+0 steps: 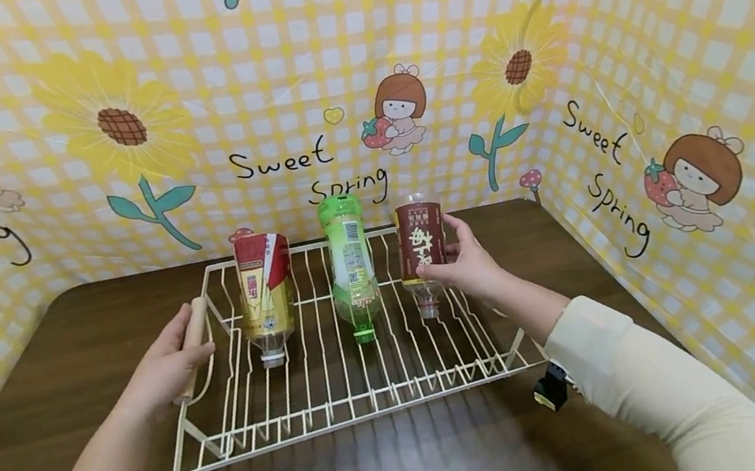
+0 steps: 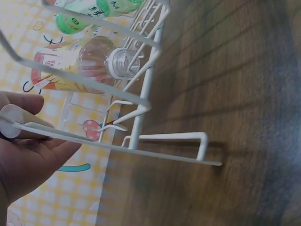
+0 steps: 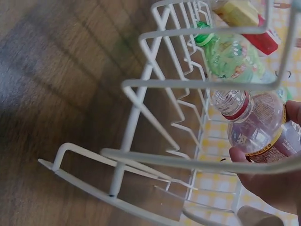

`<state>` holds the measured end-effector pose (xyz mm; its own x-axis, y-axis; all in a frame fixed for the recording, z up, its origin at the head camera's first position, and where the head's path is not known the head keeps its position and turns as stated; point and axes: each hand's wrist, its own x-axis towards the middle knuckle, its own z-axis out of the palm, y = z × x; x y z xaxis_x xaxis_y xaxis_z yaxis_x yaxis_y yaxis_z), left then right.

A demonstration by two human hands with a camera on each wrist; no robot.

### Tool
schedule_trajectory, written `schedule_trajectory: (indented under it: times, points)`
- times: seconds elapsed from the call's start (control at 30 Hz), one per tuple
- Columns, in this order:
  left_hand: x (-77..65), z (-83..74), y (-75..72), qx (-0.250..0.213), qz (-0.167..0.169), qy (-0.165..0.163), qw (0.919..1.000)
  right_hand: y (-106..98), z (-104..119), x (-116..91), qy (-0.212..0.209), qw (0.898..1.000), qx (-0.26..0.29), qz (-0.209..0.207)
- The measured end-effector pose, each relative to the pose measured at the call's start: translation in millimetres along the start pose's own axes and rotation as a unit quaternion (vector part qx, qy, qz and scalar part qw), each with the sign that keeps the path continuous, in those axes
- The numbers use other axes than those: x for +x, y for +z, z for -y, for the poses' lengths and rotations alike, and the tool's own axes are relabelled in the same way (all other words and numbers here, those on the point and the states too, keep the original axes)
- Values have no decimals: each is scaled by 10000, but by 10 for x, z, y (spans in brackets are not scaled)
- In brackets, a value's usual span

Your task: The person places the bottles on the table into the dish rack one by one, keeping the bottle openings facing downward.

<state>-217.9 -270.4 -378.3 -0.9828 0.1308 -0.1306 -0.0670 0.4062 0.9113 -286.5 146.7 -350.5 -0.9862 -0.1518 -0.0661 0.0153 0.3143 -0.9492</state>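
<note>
A white wire rack point(image 1: 362, 417) stands on the table, with a wooden handle point(image 1: 194, 330) at its left end. My left hand point(image 1: 159, 367) grips that handle, thumb over it and fingers round the far side. My right hand point(image 1: 474, 263) holds an upside-down plastic bottle point(image 1: 420, 237) with a dark red label, fingers behind and thumb in front. In the right wrist view its neck point(image 3: 230, 102) is uncapped and points into the rack. Upside down beside it are a green bottle point(image 1: 351, 264) in the middle and a red-and-yellow labelled bottle point(image 1: 265, 286) with a white neck at left.
The dark wooden table point(image 1: 429, 466) extends in front of the rack and to both sides. A yellow checked cloth point(image 1: 293, 76) with printed figures hangs behind and at the sides. The rack's right handle point(image 3: 256, 217) is close below my right hand.
</note>
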Motion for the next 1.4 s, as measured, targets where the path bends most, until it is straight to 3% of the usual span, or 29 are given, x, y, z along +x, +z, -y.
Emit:
schedule_trajectory:
  times: [0.2,0.47,0.73,1.1,1.4]
  points:
    - [13,41,52,-564,-91,-19,9984,22,-95,43,83,9999,-52,34]
    - [30,64,62,-970,-59,-1,9953,47,-148,78,143,9998,-97,95]
    - [20,57,65,-624,-220,-26,9978,68,-207,97,-19,9998,-157,137]
    - [22,58,85,-872,-240,18,9959,80,-239,112,35,9978,-612,257]
    - [24,64,74,-817,-236,9,9964,93,-200,91,179,9946,-1006,194]
